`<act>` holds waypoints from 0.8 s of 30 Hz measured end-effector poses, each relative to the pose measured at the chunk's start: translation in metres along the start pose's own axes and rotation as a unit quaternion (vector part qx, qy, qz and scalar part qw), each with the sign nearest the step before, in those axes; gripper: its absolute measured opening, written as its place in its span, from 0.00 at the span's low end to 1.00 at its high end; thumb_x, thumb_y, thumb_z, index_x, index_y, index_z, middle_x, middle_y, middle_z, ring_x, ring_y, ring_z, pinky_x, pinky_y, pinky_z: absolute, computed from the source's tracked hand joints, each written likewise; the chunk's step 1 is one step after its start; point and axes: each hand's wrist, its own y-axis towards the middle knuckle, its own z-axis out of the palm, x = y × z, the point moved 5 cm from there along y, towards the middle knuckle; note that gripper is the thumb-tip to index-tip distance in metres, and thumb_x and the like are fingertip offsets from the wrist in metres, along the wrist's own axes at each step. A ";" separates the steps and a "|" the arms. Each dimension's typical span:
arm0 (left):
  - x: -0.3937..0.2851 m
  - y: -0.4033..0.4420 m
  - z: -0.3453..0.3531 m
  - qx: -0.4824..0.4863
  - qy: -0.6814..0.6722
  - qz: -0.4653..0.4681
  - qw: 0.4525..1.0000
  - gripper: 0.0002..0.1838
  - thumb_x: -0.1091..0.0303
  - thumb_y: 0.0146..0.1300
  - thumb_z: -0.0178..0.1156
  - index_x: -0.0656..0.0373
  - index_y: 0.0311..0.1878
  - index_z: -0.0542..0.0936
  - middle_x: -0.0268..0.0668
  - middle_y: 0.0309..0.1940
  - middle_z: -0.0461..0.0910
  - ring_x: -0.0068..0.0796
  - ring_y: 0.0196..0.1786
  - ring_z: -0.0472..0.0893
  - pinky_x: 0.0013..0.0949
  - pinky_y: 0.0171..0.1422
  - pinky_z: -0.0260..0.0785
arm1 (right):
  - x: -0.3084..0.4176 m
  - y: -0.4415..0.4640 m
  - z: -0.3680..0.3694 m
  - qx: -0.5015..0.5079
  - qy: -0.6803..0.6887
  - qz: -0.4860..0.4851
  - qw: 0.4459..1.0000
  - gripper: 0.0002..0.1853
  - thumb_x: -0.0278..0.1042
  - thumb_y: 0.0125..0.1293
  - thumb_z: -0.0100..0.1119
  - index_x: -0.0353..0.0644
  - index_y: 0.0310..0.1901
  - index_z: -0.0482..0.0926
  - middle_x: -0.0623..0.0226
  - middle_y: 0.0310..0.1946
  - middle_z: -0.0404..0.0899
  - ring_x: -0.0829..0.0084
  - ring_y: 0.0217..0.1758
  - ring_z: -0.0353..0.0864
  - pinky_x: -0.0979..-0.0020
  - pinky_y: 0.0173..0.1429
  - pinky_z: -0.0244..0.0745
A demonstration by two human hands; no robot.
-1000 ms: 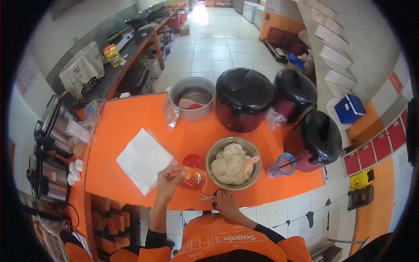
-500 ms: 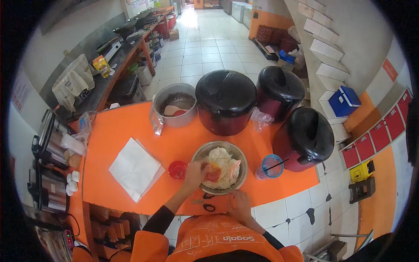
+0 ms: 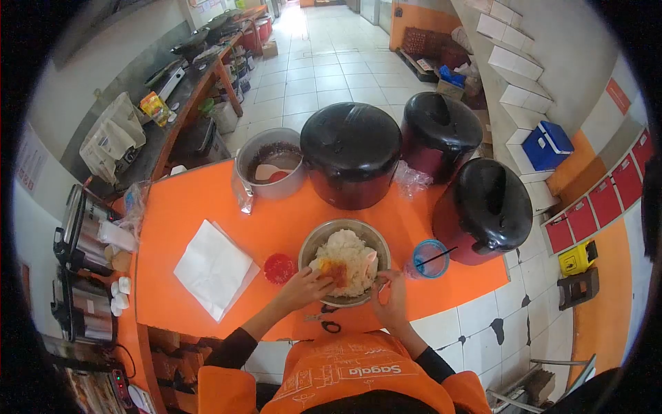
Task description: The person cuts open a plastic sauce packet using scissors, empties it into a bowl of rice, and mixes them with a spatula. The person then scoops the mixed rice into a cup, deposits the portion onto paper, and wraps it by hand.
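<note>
A metal bowl [image 3: 308,247] of white rice [image 3: 353,247] stands near the table's front edge, with a pale pink scoop [image 3: 370,261] in it. My left hand [image 3: 303,287] is over the bowl's left side, fingers closed at a small clear packet of red-orange content [image 3: 336,271] on the rice. At the bowl's right rim is my right hand [image 3: 392,298], its fingers bent together; whether anything is between them is too small to tell. Scissors [image 3: 329,323] lie before the bowl. Left of it sits a red round item [image 3: 279,269], beside white sheets [image 3: 216,269].
Three dark lidded containers [image 3: 350,155] [image 3: 441,134] [image 3: 483,210] stand at the back and right of the orange table [image 3: 165,207]. A grey pot [image 3: 293,181] is left of them. A cup with a black straw [image 3: 429,261] stands to the right. Cookers [image 3: 93,297] line the left.
My left hand has brought the packet from the table to the rice. My right hand has let go of the scissors and moved to the bowl's right rim. The view has shifted.
</note>
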 end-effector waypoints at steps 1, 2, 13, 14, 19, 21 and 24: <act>0.002 0.000 0.005 0.008 0.014 -0.001 1.000 0.18 0.66 0.51 0.56 0.49 0.48 0.77 0.25 0.45 0.74 0.24 0.48 0.70 0.28 0.47 0.63 | -0.002 -0.001 0.000 0.000 -0.012 -0.007 1.000 0.20 0.15 0.51 0.57 0.39 0.46 0.67 0.60 0.37 0.66 0.69 0.38 0.67 0.71 0.40 0.63; 0.004 0.001 0.006 0.007 0.013 0.001 1.000 0.18 0.66 0.51 0.56 0.49 0.48 0.77 0.25 0.45 0.74 0.24 0.48 0.70 0.28 0.47 0.63 | -0.002 -0.002 -0.001 -0.001 -0.013 -0.006 1.000 0.20 0.15 0.51 0.57 0.39 0.46 0.67 0.60 0.37 0.66 0.69 0.38 0.67 0.71 0.40 0.63; -0.003 0.010 -0.004 0.002 0.075 0.050 0.996 0.17 0.65 0.51 0.56 0.51 0.46 0.78 0.24 0.40 0.75 0.23 0.44 0.69 0.28 0.40 0.62 | 0.005 0.035 0.006 -0.054 0.028 0.028 0.998 0.18 0.24 0.55 0.58 0.36 0.47 0.66 0.57 0.43 0.66 0.63 0.46 0.68 0.67 0.47 0.64; -0.004 0.009 0.000 0.003 0.075 0.052 0.996 0.17 0.65 0.51 0.56 0.51 0.46 0.78 0.24 0.40 0.75 0.23 0.44 0.69 0.28 0.40 0.62 | 0.005 0.041 0.010 -0.055 0.028 0.029 0.998 0.18 0.24 0.55 0.58 0.36 0.47 0.66 0.57 0.43 0.66 0.63 0.46 0.68 0.67 0.47 0.64; -0.006 0.018 -0.011 -0.026 0.104 0.041 0.993 0.15 0.66 0.49 0.56 0.53 0.43 0.79 0.25 0.35 0.76 0.25 0.40 0.69 0.29 0.39 0.61 | -0.015 0.054 0.038 0.077 0.109 0.108 0.985 0.12 0.34 0.65 0.51 0.34 0.44 0.66 0.58 0.32 0.72 0.68 0.38 0.72 0.69 0.43 0.67; -0.003 0.024 -0.016 -0.043 0.093 0.013 0.995 0.16 0.65 0.49 0.57 0.52 0.43 0.80 0.26 0.34 0.76 0.24 0.40 0.69 0.29 0.39 0.61 | -0.025 0.048 0.046 0.071 0.131 0.151 0.977 0.11 0.35 0.68 0.47 0.34 0.41 0.66 0.59 0.29 0.72 0.71 0.36 0.72 0.71 0.42 0.67; 0.006 0.042 -0.049 -0.086 0.015 -0.086 0.992 0.15 0.65 0.47 0.61 0.50 0.41 0.81 0.27 0.31 0.78 0.25 0.39 0.70 0.29 0.40 0.61 | -0.034 0.038 0.044 0.032 0.178 0.197 0.964 0.11 0.35 0.71 0.41 0.36 0.36 0.64 0.61 0.26 0.71 0.76 0.33 0.71 0.74 0.40 0.67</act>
